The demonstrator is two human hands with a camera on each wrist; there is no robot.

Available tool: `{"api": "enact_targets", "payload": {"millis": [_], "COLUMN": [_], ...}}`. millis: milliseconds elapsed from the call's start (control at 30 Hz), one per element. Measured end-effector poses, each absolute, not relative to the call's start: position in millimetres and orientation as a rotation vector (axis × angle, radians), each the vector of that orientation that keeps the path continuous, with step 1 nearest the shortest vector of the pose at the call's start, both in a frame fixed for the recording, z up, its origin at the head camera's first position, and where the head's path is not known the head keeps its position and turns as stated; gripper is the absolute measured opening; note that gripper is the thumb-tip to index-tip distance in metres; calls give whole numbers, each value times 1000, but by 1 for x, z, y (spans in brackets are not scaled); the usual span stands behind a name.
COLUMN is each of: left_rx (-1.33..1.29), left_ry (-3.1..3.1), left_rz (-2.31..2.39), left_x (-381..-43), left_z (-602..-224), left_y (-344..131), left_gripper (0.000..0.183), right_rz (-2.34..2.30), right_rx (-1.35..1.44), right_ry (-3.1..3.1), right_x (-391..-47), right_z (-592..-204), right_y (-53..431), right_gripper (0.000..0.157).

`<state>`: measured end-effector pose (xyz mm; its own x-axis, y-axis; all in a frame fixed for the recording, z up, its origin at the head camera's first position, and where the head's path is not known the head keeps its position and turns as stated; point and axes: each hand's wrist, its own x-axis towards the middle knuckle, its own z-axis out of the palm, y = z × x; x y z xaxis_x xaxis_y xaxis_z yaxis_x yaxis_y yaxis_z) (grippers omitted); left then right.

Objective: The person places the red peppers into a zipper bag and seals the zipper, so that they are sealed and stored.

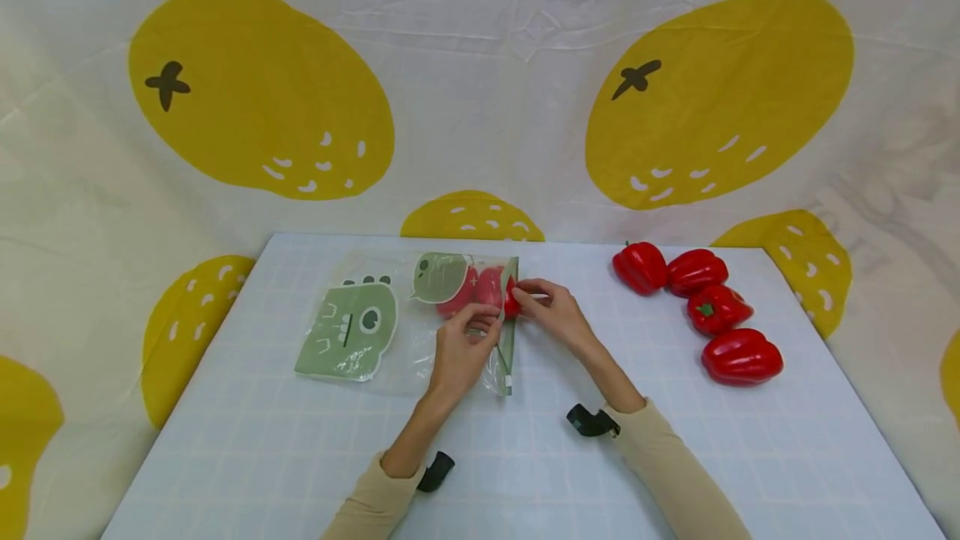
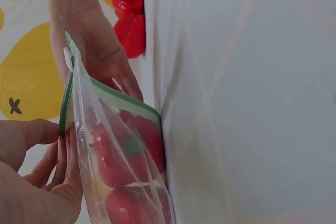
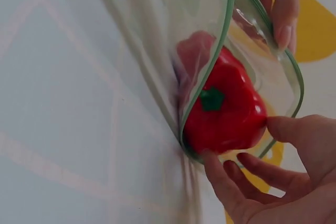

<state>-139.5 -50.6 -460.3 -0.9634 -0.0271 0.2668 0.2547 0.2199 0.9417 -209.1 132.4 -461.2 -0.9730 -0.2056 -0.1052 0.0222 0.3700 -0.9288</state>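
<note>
A clear zip bag [image 1: 348,332] printed with green dinosaur shapes lies on the table, its green-edged mouth turned to the right. My left hand [image 1: 463,352] pinches the upper rim of that mouth between thumb and fingers, which holds it apart. At the opening, a red bell pepper [image 3: 231,108] with a green stem end sits partly inside the bag. Thumb and fingertips of my right hand [image 1: 557,313] grip this pepper from the outer side. Further in, more red peppers [image 1: 456,297] show through the plastic. The zip's white slider [image 2: 69,59] sits at one end of the mouth.
Several loose red bell peppers [image 1: 742,357] stand in a curved row on the right of the table [image 1: 525,473], which has a pale checked cover. Behind it hangs a white cloth [image 1: 480,107] with large yellow fruit prints.
</note>
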Motion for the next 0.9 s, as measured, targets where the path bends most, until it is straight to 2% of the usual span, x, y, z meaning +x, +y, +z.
{"api": "enact_targets", "payload": {"millis": [900], "left_rx": [-210], "left_ry": [-2240], "left_rz": [-1793], "left_x": [-139], "left_z": [-461], "left_y": [-49], "left_gripper": [11], "right_rz": [-1727], "right_rx": [-299], "right_ry": [2332], "right_x": [-222], "right_z": [-472], "right_y": [109], "right_gripper": [42]}}
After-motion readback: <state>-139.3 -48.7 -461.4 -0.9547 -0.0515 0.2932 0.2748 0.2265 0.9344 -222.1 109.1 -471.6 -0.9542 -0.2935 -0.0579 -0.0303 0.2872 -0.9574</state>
